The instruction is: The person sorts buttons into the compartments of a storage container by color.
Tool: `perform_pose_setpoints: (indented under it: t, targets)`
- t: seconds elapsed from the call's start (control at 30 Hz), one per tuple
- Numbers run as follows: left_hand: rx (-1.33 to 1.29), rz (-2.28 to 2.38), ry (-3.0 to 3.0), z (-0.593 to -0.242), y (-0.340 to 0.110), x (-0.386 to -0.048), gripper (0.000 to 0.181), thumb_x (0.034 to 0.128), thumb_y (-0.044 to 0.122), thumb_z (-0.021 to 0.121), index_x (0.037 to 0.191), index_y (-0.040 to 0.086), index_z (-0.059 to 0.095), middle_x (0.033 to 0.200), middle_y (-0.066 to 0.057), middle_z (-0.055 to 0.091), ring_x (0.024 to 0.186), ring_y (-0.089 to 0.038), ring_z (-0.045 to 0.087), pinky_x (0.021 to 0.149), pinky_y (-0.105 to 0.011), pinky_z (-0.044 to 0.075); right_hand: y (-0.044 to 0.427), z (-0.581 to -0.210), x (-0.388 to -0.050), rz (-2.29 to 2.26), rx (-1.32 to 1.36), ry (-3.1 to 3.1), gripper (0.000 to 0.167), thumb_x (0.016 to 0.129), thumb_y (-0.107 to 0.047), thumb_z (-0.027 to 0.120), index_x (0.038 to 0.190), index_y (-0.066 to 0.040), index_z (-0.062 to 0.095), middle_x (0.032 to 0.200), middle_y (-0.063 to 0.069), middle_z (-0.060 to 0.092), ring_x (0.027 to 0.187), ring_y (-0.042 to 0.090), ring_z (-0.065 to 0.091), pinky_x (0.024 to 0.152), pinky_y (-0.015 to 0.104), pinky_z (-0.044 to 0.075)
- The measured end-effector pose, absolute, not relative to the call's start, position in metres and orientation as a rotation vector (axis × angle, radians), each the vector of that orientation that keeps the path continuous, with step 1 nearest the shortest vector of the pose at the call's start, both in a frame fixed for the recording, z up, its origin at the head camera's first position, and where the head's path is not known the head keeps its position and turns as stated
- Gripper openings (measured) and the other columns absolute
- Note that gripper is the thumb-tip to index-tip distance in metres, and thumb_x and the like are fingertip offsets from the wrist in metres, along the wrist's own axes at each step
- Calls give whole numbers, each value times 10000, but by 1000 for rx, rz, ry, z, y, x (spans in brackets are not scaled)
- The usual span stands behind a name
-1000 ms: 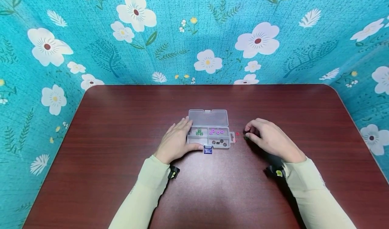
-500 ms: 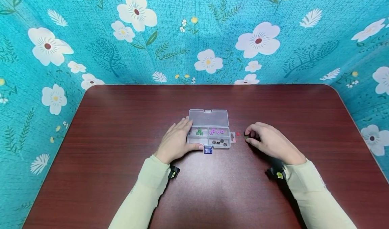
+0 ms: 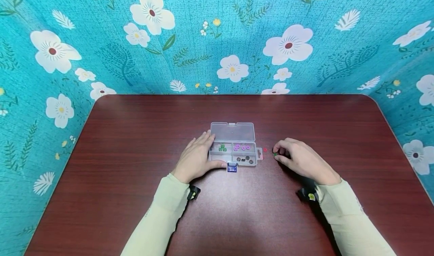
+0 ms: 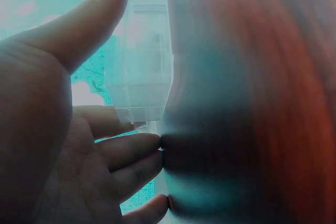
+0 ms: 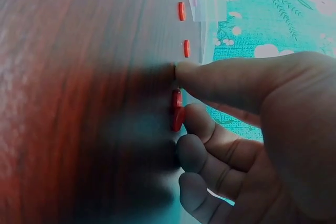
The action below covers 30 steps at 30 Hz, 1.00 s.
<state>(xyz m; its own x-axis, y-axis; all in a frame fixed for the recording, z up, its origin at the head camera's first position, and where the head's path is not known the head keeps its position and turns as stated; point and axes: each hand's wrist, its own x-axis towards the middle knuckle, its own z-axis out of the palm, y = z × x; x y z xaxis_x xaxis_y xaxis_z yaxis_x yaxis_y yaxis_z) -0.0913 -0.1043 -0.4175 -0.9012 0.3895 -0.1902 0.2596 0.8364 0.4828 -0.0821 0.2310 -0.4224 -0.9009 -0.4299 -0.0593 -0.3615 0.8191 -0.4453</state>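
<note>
Clear plastic divided box mid-worktop, hinged clear plastic lid behind it. Small round green plastic pieces in back-left compartment, purple plastic rings back-right, dark round pieces front-right. Blue plastic latch on front edge, clear plastic hang tab on right end. Small red round piece just right of tab; single green round piece further right, between right hand's thumb and forefinger. Left hand along box's left side. Blue floral cloth behind worktop.
</note>
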Motion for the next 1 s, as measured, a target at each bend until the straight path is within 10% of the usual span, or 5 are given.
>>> perform_pose_setpoints:
  t: [1.0]
  targets:
    - [514, 661, 2754, -421, -106, -92, 1070, 785, 667, 742, 1557, 39, 351, 1631, -136, 260, 1511, -270, 234, 1230, -465, 166, 231, -424, -84, -650, -596, 2838, 80, 930, -101, 705, 957, -163, 662, 846, -69, 576, 750, 102, 527, 673, 315, 469]
